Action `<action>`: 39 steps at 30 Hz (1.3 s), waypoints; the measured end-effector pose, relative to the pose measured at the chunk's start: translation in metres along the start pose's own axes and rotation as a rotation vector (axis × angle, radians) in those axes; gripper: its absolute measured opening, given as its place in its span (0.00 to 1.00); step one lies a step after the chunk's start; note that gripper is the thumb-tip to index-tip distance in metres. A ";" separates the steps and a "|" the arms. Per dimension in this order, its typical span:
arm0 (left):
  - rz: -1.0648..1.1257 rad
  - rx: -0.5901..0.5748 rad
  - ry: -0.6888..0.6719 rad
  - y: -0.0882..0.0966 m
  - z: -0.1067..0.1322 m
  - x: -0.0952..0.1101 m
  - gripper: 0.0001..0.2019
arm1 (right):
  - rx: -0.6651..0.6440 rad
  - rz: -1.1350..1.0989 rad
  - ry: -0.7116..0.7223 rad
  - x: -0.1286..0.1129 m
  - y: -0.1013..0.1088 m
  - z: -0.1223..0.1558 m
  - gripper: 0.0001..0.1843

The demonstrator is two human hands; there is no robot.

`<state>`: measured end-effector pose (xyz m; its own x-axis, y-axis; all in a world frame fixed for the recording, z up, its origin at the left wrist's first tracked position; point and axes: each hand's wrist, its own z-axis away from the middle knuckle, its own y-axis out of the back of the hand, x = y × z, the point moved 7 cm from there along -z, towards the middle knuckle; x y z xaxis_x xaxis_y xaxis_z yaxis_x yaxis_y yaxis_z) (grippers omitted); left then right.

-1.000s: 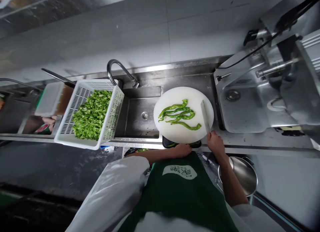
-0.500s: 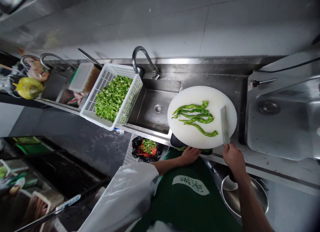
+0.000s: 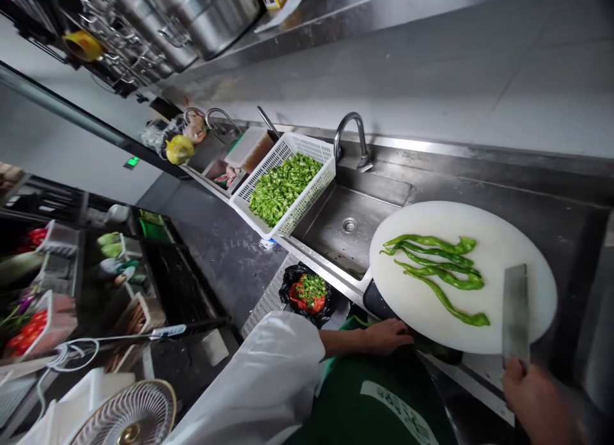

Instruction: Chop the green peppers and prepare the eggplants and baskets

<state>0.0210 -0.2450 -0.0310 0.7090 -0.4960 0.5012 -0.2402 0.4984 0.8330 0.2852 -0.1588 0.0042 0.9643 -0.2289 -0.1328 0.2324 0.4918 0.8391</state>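
In my right hand (image 3: 542, 397) is a cleaver (image 3: 516, 307), its broad blade over the right part of a round white cutting board (image 3: 532, 272). Several long green peppers (image 3: 439, 263) lie whole on the board, roughly side by side, left of the blade. My left hand (image 3: 388, 336) rests by the board's near edge, fingers loosely stretched and holding nothing I can see. The board sits on the steel counter, to the right of a sink (image 3: 330, 224). A white perforated basket (image 3: 307, 195) of chopped green peppers (image 3: 285, 186) straddles the sink's left side.
A curved faucet (image 3: 352, 122) rises behind the sink. Below the counter, a black-bagged bin (image 3: 290, 275) holds green scraps. Large steel pots (image 3: 211, 16) stand on the shelf above. A fan (image 3: 132, 416) and vegetable crates (image 3: 57, 311) are at lower left.
My view has swung left, bringing in the pots, crates and fan. The right hand still grips the cleaver over the board, and the whole peppers lie as before.
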 end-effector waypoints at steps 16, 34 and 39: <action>0.040 0.386 0.370 0.265 -0.119 -0.168 0.21 | 0.006 -0.009 0.014 -0.047 0.037 0.028 0.22; -0.215 0.295 0.348 0.151 -0.156 -0.084 0.36 | -0.019 -0.021 -0.004 -0.107 0.044 0.034 0.17; -0.198 0.347 0.335 0.167 -0.149 -0.076 0.32 | 0.030 -0.017 -0.088 -0.078 0.058 0.024 0.21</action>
<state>0.0258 -0.0182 0.0351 0.9227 -0.2744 0.2708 -0.2451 0.1247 0.9614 0.2206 -0.1323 0.0754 0.9451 -0.3104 -0.1018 0.2436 0.4621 0.8527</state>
